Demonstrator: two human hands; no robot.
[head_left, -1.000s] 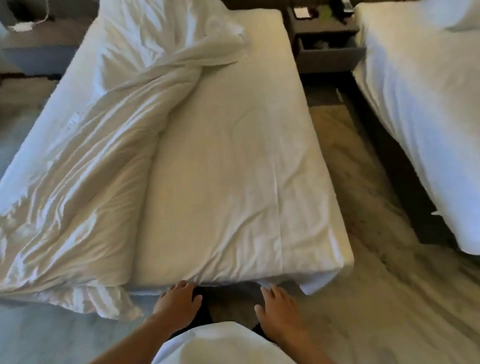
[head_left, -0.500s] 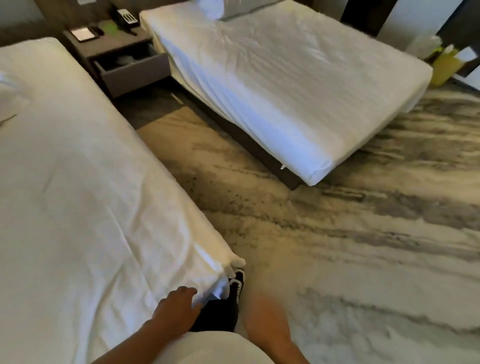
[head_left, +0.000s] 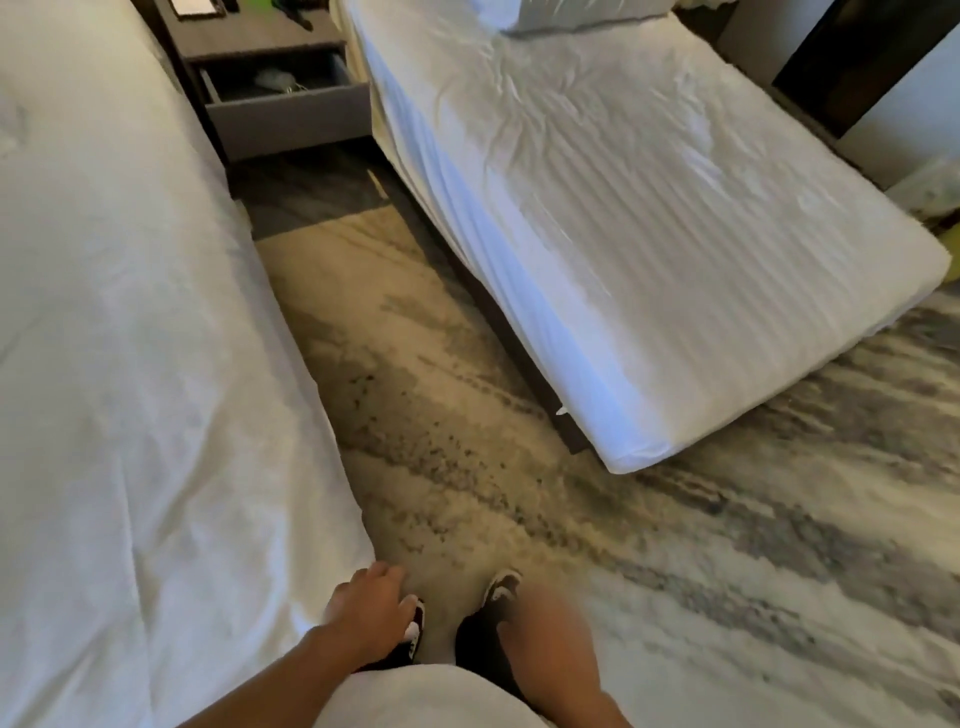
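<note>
The left hand (head_left: 371, 613) holds nothing: its fingers lie loosely spread just beside the near corner (head_left: 358, 545) of the sheet (head_left: 156, 415), close enough that touch cannot be ruled out. The right hand (head_left: 540, 618) is too blurred to tell whether it is slack or curled; nothing shows in it. The sheet is spread over the bed (head_left: 324, 415) on the person's left and hangs down its side toward the carpet (head_left: 467, 441), with a few shallow creases across the top. It should handle as light, limp cloth: it will fold and slide rather than hold a shape, and a pull at 1 point will likely drag wrinkles across the whole top. The best hold is probably the hanging edge at the corner, pinched with the left hand, while the right hand takes the foot edge so the pull stays even. A firm pinch is wanted, since smooth cotton can slip through loose fingers. The 2 shoes (head_left: 501, 587) stand on the carpet at the corner. A 2nd bed (head_left: 649, 234) lies well apart to the right, with a nightstand (head_left: 270, 36) and its open drawer (head_left: 291, 104) between the 2 beds.
</note>
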